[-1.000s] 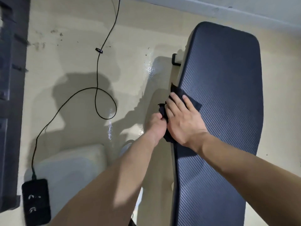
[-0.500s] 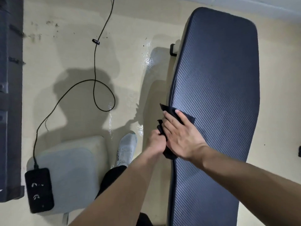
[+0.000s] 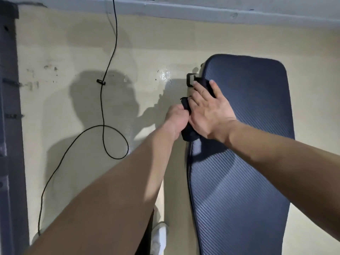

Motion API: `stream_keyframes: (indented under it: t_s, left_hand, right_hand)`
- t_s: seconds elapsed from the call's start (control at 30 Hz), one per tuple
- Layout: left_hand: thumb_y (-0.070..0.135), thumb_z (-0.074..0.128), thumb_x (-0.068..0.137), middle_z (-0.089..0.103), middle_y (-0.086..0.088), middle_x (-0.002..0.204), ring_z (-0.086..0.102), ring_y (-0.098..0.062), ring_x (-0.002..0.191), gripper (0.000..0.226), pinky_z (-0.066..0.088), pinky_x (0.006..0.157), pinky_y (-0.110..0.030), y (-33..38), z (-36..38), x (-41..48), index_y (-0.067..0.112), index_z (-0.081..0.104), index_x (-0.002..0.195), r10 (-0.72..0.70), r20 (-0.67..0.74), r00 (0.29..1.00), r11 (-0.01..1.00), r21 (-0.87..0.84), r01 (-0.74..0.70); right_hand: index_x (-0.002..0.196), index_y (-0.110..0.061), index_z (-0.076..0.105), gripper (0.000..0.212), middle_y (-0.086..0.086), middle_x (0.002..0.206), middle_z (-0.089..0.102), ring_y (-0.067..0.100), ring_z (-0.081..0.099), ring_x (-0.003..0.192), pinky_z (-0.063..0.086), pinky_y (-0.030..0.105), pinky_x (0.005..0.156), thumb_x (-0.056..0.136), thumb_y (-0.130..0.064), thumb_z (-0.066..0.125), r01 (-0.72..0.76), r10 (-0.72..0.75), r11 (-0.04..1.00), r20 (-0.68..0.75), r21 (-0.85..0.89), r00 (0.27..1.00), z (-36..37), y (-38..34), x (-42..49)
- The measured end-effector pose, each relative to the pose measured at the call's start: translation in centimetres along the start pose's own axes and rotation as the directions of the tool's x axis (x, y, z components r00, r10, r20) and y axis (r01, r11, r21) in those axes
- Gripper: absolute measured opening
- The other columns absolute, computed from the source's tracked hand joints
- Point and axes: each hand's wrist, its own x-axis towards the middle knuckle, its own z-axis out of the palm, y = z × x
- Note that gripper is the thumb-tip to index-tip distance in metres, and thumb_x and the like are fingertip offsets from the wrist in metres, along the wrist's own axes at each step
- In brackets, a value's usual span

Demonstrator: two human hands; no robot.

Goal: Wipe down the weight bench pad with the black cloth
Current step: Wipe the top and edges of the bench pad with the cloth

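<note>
The dark blue ribbed weight bench pad (image 3: pixel 248 144) runs from bottom right up to the middle right of the view. A black cloth (image 3: pixel 190 134) is draped over the pad's left edge near its far end. My right hand (image 3: pixel 209 111) lies flat on the cloth, fingers spread, pressing it onto the pad's top and edge. My left hand (image 3: pixel 176 117) is closed in a fist on the part of the cloth that hangs down the pad's left side. Most of the cloth is hidden under both hands.
A black cable (image 3: pixel 103 115) loops across the beige floor to the left. A dark rack or frame (image 3: pixel 9 126) stands along the left edge. A bench bracket (image 3: pixel 190 80) pokes out by my fingertips. A white shoe (image 3: pixel 160 238) is at the bottom. A grey wall base (image 3: pixel 202 13) runs along the top.
Both hands have slid the cloth along the pad's left edge toward its far end. The view has tilted up; the cushion and power strip at lower left are out of frame.
</note>
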Motion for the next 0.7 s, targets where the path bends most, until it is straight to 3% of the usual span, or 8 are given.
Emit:
stream_keyframes:
  t_s: [0.17, 0.27, 0.33, 0.4, 0.5, 0.6, 0.7]
  left_hand:
    - [0.002, 0.050, 0.084, 0.072, -0.025, 0.092, 0.064, -0.025, 0.074, 0.022, 0.052, 0.068, -0.037, 6.6, 1.0, 3.9, -0.006, 0.069, 0.093, 0.055, -0.018, 0.998, 0.998, 0.004, -0.055]
    - [0.002, 0.053, 0.078, 0.065, -0.019, 0.085, 0.059, -0.023, 0.076, 0.020, 0.049, 0.070, -0.037, 7.5, 1.3, 4.9, -0.004, 0.068, 0.090, 0.041, 0.001, 0.999, 0.998, -0.038, -0.041]
    - [0.000, 0.053, 0.082, 0.062, -0.017, 0.079, 0.056, -0.022, 0.073, 0.013, 0.046, 0.064, -0.034, 6.7, 1.1, 3.6, 0.004, 0.065, 0.077, 0.003, 0.013, 1.000, 0.999, -0.050, -0.002]
    - [-0.002, 0.048, 0.092, 0.062, -0.015, 0.078, 0.056, -0.022, 0.072, 0.025, 0.046, 0.061, -0.031, 5.1, 0.8, 1.4, 0.009, 0.064, 0.076, -0.037, 0.050, 0.998, 0.994, -0.100, 0.042]
    - [0.001, 0.048, 0.098, 0.068, -0.015, 0.091, 0.062, -0.023, 0.084, 0.025, 0.052, 0.075, -0.032, 1.5, -0.1, -1.5, 0.008, 0.068, 0.085, -0.129, 0.071, 0.989, 0.979, -0.148, 0.138]
    - [0.011, 0.059, 0.088, 0.072, -0.022, 0.097, 0.061, -0.024, 0.085, 0.017, 0.049, 0.081, -0.039, -2.3, -0.8, -4.2, -0.001, 0.071, 0.090, -0.173, 0.056, 0.983, 0.982, -0.066, 0.176]
    - [0.017, 0.065, 0.071, 0.067, -0.019, 0.091, 0.057, -0.025, 0.084, 0.036, 0.046, 0.079, -0.040, -6.0, -1.4, -5.9, -0.012, 0.067, 0.092, -0.197, 0.025, 0.980, 0.978, -0.061, 0.199]
  right_hand:
    - [0.155, -0.009, 0.026, 0.061, 0.006, 0.167, 0.012, 0.022, -0.010, 0.154, -0.009, 0.052, 0.121, 0.098, -0.028, 0.013, -0.113, 0.113, 0.993, -0.005, 0.036, 0.994, -1.6, 4.3, 5.1]
    - [0.154, -0.008, 0.027, 0.060, 0.007, 0.167, 0.011, 0.024, -0.010, 0.154, -0.009, 0.050, 0.122, 0.098, -0.026, 0.012, -0.138, 0.140, 0.987, -0.014, 0.077, 0.990, -1.8, 4.9, 6.2]
    - [0.155, -0.007, 0.026, 0.061, 0.008, 0.167, 0.010, 0.026, -0.012, 0.154, -0.008, 0.050, 0.122, 0.098, -0.027, 0.013, -0.140, 0.141, 0.985, -0.004, 0.101, 0.990, -1.7, 4.4, 5.5]
    - [0.155, -0.005, 0.026, 0.063, 0.009, 0.167, 0.011, 0.029, -0.014, 0.153, -0.007, 0.050, 0.122, 0.098, -0.030, 0.014, -0.119, 0.120, 0.987, -0.009, 0.106, 0.993, -1.1, 3.1, 4.1]
    - [0.154, -0.004, 0.026, 0.064, 0.011, 0.167, 0.010, 0.030, -0.017, 0.152, -0.008, 0.051, 0.122, 0.100, -0.036, 0.015, -0.047, 0.044, 0.989, 0.020, 0.139, 0.999, -0.6, 0.5, 1.3]
    - [0.154, -0.001, 0.023, 0.064, 0.013, 0.167, 0.011, 0.033, -0.019, 0.151, -0.011, 0.051, 0.121, 0.101, -0.035, 0.013, 0.017, -0.023, 0.988, 0.040, 0.154, 0.999, 0.4, -1.9, -1.8]
    - [0.152, 0.002, 0.028, 0.064, 0.018, 0.165, 0.015, 0.035, -0.016, 0.152, -0.015, 0.052, 0.120, 0.100, -0.033, 0.014, 0.106, -0.122, 0.979, 0.085, 0.172, 0.989, 0.8, -3.4, -4.0]
